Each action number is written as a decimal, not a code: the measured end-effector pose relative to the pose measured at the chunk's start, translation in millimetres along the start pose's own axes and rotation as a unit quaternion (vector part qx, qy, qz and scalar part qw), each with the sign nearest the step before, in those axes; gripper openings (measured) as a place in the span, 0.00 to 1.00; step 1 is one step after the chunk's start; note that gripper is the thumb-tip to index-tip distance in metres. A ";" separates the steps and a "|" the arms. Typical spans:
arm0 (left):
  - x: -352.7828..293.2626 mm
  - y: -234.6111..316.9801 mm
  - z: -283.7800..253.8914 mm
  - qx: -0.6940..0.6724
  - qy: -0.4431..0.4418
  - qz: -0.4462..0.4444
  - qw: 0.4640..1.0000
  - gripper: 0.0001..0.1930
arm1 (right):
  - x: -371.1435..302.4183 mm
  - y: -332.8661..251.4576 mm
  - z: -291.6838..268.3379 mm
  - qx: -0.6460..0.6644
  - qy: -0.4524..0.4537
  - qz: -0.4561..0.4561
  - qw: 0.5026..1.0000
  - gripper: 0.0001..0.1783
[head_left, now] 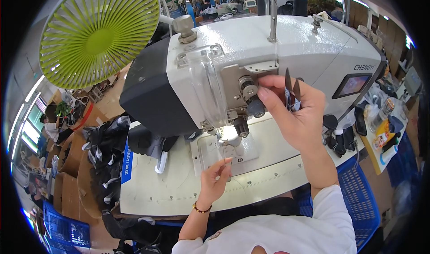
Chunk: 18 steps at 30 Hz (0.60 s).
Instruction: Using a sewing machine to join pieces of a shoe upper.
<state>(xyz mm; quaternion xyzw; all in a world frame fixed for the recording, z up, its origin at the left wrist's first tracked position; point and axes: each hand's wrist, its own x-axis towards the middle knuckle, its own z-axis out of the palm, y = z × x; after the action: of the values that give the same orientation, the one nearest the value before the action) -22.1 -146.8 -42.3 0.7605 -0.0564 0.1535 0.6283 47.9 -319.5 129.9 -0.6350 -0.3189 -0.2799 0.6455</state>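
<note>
A white sewing machine with a dark end cover stands before me. My right hand is raised to its front, thumb and forefinger at the round metal thread tension dial. Small thread snips are tucked in that same hand, their dark blades pointing up past the fingers. Below the needle area, my left hand hovers over the pale worktable, with thumb and forefinger pinched. A fine thread seems to run from the lit needle area down to these fingertips. The needle tip is hard to make out.
A green fan hangs at the upper left, near the machine head. Dark cloth pieces with white parts lie heaped on the left. A blue plastic basket stands at the right, below a side table of bottles and bags.
</note>
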 end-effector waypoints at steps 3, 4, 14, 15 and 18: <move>1.9 2.3 -0.9 0.041 -0.007 0.009 0.999 0.12 | 4.7 -0.6 -3.6 -0.049 -0.032 -0.041 0.997 0.05; 2.8 1.8 -1.0 0.037 -0.009 0.012 0.999 0.12 | 5.2 -3.1 -4.7 -0.054 -0.033 -0.044 0.997 0.05; 8.8 -5.4 -6.9 0.031 -0.035 0.002 0.999 0.13 | 6.0 -17.3 -9.5 -0.134 -0.047 -0.109 0.984 0.06; 8.6 -7.3 -7.4 0.028 -0.034 0.007 0.999 0.12 | 6.6 -19.4 -10.5 -0.143 -0.047 -0.092 0.984 0.06; 7.6 -14.8 -8.0 0.041 -0.036 0.009 0.998 0.12 | 7.5 -14.9 -16.3 -0.210 -0.040 -0.127 0.968 0.07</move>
<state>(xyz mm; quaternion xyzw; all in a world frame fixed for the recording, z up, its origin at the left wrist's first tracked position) -12.1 -135.2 -52.6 0.7901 -0.0793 0.1340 0.5929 42.2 -335.9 145.4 -0.7215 -0.3568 -0.3949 0.4430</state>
